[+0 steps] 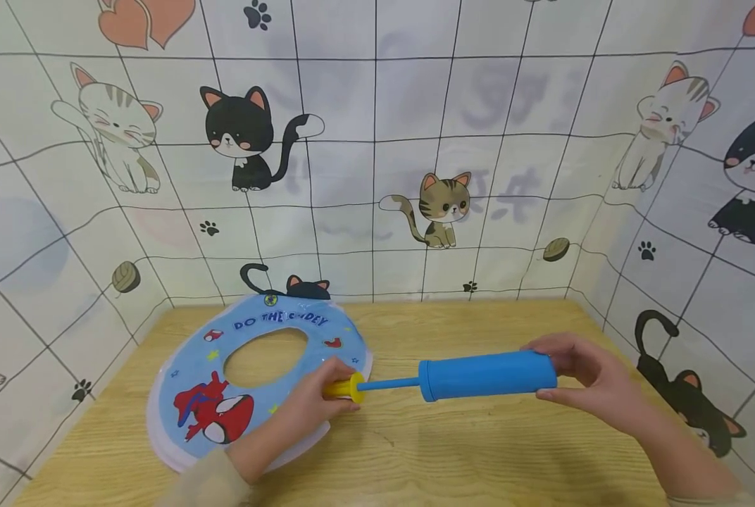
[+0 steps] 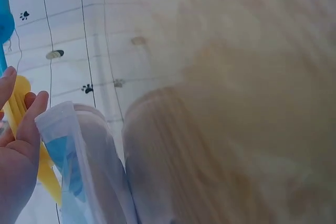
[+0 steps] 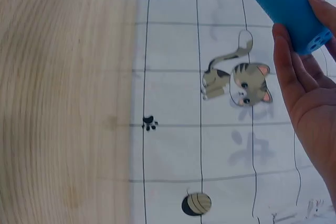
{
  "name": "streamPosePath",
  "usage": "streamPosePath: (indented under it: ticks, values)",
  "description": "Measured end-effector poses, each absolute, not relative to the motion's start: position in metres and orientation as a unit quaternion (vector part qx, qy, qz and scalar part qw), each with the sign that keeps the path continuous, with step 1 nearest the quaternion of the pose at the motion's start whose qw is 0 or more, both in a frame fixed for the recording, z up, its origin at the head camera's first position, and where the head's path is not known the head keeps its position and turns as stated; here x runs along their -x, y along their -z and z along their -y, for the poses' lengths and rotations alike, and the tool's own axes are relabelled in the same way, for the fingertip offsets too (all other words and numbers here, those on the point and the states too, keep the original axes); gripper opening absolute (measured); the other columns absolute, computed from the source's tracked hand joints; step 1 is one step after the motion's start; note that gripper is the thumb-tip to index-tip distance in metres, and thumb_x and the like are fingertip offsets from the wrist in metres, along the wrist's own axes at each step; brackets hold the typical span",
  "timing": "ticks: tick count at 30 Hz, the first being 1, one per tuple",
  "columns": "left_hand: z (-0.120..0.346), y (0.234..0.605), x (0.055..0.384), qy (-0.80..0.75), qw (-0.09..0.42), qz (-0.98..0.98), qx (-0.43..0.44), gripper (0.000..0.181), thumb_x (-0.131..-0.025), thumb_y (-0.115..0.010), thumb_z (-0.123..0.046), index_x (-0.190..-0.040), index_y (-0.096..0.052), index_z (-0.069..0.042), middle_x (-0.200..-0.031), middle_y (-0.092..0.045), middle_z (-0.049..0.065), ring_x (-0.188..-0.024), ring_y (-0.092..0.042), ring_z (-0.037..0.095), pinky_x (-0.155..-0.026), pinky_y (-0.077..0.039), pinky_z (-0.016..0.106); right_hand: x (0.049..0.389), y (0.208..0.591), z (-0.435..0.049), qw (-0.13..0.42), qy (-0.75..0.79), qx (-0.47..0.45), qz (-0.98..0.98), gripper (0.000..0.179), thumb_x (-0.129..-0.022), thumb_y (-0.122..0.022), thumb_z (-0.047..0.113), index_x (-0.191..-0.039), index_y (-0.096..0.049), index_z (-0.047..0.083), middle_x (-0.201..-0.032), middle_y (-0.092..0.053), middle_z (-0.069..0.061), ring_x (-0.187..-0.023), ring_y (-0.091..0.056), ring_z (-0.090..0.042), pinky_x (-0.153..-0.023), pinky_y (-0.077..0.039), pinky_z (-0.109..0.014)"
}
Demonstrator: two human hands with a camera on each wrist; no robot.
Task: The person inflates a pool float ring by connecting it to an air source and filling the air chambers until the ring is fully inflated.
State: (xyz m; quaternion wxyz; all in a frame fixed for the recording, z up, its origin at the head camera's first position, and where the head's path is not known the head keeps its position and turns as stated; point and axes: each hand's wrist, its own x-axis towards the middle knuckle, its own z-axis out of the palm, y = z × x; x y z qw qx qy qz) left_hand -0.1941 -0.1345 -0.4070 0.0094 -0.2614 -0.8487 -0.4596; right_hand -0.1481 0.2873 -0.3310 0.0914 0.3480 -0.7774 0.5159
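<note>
Low near the frame's centre, the person's left hand (image 1: 310, 403) grips, thumb and fingers bent, its forearm (image 1: 253, 451) slanting up from the lower left. At lower right, I see the right hand (image 1: 596, 384) gripping, fingers above, thumb beneath.

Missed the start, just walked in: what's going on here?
A person's left hand grips the yellow handle of what looks like a hand pump, while the right hand holds the opposite end of its blue barrel. The blue rod shows between handle and barrel, so it is at least partly drawn out. A printed blue ring lies to the left on the wooden table; no hose is visible joining it to the pump.
</note>
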Motion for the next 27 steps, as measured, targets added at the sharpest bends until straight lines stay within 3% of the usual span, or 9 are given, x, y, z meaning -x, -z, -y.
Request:
streamPosePath:
  ticks: [5, 10, 18, 27]
  values:
    - [0.146, 0.409, 0.196, 0.457, 0.002, 0.847, 0.270, 0.038, -0.081, -0.080, -0.009, -0.110, -0.055, -0.014, -0.112, -0.070, 0.002, -0.099, -0.062, 0.019, -0.089, -0.051, 0.033, 0.140, 0.323, -0.307, 0.077, -0.494, -0.351, 0.792, 0.059, -0.072, -0.069, -0.026, -0.124, -0.054, -0.001, -0.129, -0.051, -0.003, -0.105, -0.062, -0.012, -0.081, -0.052, -0.023]
    - [0.151, 0.407, 0.195, 0.457, -0.013, 0.847, 0.272, 0.039, -0.080, -0.079, -0.004, -0.110, -0.055, -0.013, -0.111, -0.069, 0.002, -0.098, -0.062, 0.018, -0.089, -0.051, 0.031, 0.136, 0.320, -0.316, 0.082, -0.469, -0.361, 0.802, 0.066, -0.069, -0.071, -0.026, -0.128, -0.055, -0.001, -0.128, -0.052, -0.003, -0.100, -0.063, -0.012, -0.080, -0.052, -0.021]
    - [0.139, 0.402, 0.193, 0.432, 0.023, 0.859, 0.275, 0.039, -0.079, -0.081, -0.009, -0.110, -0.056, -0.011, -0.114, -0.069, 0.006, -0.101, -0.063, 0.020, -0.090, -0.051, 0.035, 0.140, 0.324, -0.295, 0.086, -0.441, -0.308, 0.838, 0.057, -0.069, -0.082, -0.009, -0.121, -0.061, 0.004, -0.118, -0.057, 0.006, -0.089, -0.066, -0.013, -0.076, -0.054, -0.023]
    - [0.122, 0.398, 0.190, 0.429, -0.003, 0.861, 0.273, 0.039, -0.083, -0.079, -0.011, -0.114, -0.056, -0.009, -0.117, -0.068, 0.011, -0.102, -0.062, 0.024, -0.088, -0.052, 0.037, 0.154, 0.341, -0.268, 0.043, -0.464, -0.307, 0.830, 0.050, -0.073, -0.083, 0.001, -0.118, -0.061, 0.007, -0.113, -0.057, -0.003, -0.087, -0.066, -0.017, -0.074, -0.056, -0.028]
